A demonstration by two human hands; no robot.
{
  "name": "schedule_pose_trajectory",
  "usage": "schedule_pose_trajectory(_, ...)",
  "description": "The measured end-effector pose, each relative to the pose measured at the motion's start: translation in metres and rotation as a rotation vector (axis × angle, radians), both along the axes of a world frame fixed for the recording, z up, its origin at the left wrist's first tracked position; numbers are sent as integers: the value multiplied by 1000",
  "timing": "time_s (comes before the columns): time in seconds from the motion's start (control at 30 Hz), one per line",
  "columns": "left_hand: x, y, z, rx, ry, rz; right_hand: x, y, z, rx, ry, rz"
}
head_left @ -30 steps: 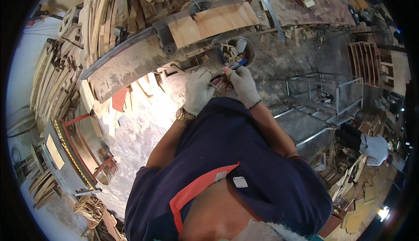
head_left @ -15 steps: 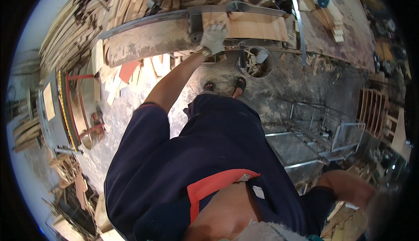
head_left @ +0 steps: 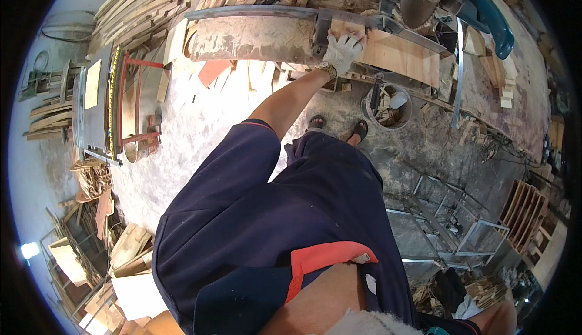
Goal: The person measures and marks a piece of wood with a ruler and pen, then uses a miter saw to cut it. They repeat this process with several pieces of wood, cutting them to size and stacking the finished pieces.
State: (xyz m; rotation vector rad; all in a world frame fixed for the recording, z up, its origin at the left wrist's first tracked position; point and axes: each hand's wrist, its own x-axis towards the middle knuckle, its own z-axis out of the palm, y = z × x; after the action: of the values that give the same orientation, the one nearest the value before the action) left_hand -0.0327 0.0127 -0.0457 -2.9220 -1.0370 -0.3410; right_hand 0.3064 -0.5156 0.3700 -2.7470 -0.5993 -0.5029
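The person's gloved left hand [head_left: 342, 55] is the grip in view, its fingers stretched and a little spread over the pale board [head_left: 402, 57]; it seems to press down rather than close around anything. The board lies on the counter [head_left: 251, 39], starting under the grip's fingers and running off to its right; a line crosses it just right of the fingers, and whether that marks one piece or two cannot be told. To the right of the grip and beyond the board stands a saw with a round blade [head_left: 418, 11] and a blue-green handle [head_left: 498, 27]. A bucket [head_left: 388, 106] of scraps sits on the floor, nearer the person and right of the grip, while a red panel [head_left: 213, 72] lies well to its left. The right hand is out of the picture, so its hold cannot be told. The step in hand looks like steadying the board on the counter; the next move seems to call for keeping the board firm and square, with the fingers well clear of the blade's path.
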Motion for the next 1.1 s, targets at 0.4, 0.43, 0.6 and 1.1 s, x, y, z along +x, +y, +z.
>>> schedule_pose_trajectory(0.4, -1, 4, -2, -78, 31, -3, -37, 37, 5, -160, 34, 156)
schedule_pose_trajectory(0.43, 0, 4, -2, -21, -2, -13, -43, 41, 7, -169, 31, 178)
schedule_pose_trajectory(0.6, -1, 0, 2, 26, 7, -9, -72, 86, 19, -215, 43, 336)
schedule_pose_trajectory(1.1, 1, 5, 5, 83, -147, -32, -148, 394, 69, -482, 141, 918)
